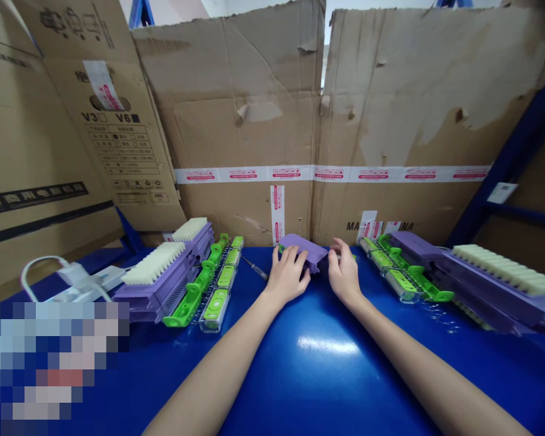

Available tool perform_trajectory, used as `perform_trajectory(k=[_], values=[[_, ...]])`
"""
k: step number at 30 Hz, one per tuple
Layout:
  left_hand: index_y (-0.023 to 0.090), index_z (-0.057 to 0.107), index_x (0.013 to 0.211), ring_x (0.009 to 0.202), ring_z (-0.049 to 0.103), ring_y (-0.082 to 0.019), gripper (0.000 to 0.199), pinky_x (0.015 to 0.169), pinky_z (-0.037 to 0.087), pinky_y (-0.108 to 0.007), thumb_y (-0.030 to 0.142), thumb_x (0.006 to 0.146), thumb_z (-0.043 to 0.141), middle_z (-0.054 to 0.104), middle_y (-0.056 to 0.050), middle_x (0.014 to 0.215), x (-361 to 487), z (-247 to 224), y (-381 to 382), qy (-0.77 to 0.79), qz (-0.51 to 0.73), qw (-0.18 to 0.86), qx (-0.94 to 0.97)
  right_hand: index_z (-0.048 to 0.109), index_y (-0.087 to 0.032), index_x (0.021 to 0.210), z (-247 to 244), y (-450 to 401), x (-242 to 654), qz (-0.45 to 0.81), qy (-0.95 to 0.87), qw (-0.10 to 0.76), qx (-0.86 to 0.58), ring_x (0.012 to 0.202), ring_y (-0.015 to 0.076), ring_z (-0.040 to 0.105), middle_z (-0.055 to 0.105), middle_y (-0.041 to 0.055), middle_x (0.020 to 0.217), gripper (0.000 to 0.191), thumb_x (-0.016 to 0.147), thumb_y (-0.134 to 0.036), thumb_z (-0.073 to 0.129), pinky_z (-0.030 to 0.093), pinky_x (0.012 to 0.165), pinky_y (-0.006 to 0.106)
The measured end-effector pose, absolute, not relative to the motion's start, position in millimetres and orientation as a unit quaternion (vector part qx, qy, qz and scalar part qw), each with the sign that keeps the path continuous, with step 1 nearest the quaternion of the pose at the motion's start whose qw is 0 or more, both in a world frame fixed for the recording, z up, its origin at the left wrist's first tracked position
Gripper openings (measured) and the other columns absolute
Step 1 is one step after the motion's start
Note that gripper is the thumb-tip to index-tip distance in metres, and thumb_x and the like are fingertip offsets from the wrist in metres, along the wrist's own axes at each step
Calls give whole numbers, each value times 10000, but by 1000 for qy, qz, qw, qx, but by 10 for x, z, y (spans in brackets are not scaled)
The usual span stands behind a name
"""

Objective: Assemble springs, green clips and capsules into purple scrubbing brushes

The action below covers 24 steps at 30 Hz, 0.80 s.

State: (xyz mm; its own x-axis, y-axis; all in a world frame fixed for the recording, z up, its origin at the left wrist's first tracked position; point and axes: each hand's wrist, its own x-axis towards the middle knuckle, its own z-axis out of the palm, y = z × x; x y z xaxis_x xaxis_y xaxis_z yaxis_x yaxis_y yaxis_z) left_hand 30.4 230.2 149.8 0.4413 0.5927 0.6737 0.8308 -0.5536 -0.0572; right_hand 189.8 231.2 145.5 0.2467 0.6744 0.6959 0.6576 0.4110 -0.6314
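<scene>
A purple plastic part (305, 246) with a curved top lies at the back middle of the blue table. My left hand (289, 274) grips its left side and front, fingers over the top. Just to the right of the part is my right hand (344, 271), its fingers slightly bent and apart; I see nothing held in it. A bit of green shows beside its fingertips, too small to name. Left of my left hand lies a thin screwdriver (257, 269) with a clear handle. The underside of the purple part is hidden.
On the left stand purple plastic housings (157, 284) with cream foam blocks, a green bracket strip (197, 290) and clear-and-green cases (218, 306). Similar purple housings (458, 278) and green strips (409, 269) lie right. Cardboard (249, 133) walls the back; a white power strip (91, 287) sits left.
</scene>
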Motion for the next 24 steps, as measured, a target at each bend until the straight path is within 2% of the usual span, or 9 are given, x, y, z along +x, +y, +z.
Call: perform_trajectory(k=[5, 7, 13, 20, 24], values=[[171, 481, 1219, 1167, 440, -281, 415, 1038, 241, -538, 281, 819, 461, 510, -143, 1239, 314, 1476, 2305, -466, -295, 211, -807, 514, -125, 1180, 1567, 2302, 2144, -190, -662, 436, -580, 1013, 278, 502, 571, 154, 1080, 380, 849, -270, 398, 409, 857, 415], [171, 485, 1213, 1163, 438, -289, 414, 1036, 238, -545, 269, 812, 466, 509, -149, 1230, 318, 1475, 2299, -481, -295, 211, -798, 507, -116, 1188, 1532, 2335, 2238, -199, -647, 396, -621, 1016, 289, 495, 556, 166, 1105, 394, 841, -278, 414, 412, 830, 408], [176, 485, 1218, 1162, 432, -305, 421, 1032, 226, -563, 247, 803, 467, 501, -159, 1229, 322, 1481, 2290, -514, -297, 199, -780, 449, -115, 1255, 1319, 2450, 2373, -121, -656, 279, -690, 978, 289, 512, 570, 165, 1097, 455, 833, -283, 452, 422, 751, 380], [163, 481, 1221, 1159, 429, -311, 422, 1024, 231, -574, 242, 807, 458, 498, -168, 1222, 326, 1494, 2276, -532, -289, 203, -769, 450, -133, 1265, 1388, 2413, 2309, -130, -667, 289, -674, 946, 268, 530, 569, 150, 1072, 459, 850, -330, 459, 413, 733, 352], [168, 479, 1222, 1165, 424, -312, 426, 1026, 230, -577, 241, 803, 465, 496, -166, 1218, 326, 1489, 2275, -539, -294, 202, -763, 462, -130, 1261, 1419, 2386, 2259, -162, -693, 268, -650, 960, 273, 522, 566, 149, 1109, 449, 873, -350, 414, 403, 756, 364]])
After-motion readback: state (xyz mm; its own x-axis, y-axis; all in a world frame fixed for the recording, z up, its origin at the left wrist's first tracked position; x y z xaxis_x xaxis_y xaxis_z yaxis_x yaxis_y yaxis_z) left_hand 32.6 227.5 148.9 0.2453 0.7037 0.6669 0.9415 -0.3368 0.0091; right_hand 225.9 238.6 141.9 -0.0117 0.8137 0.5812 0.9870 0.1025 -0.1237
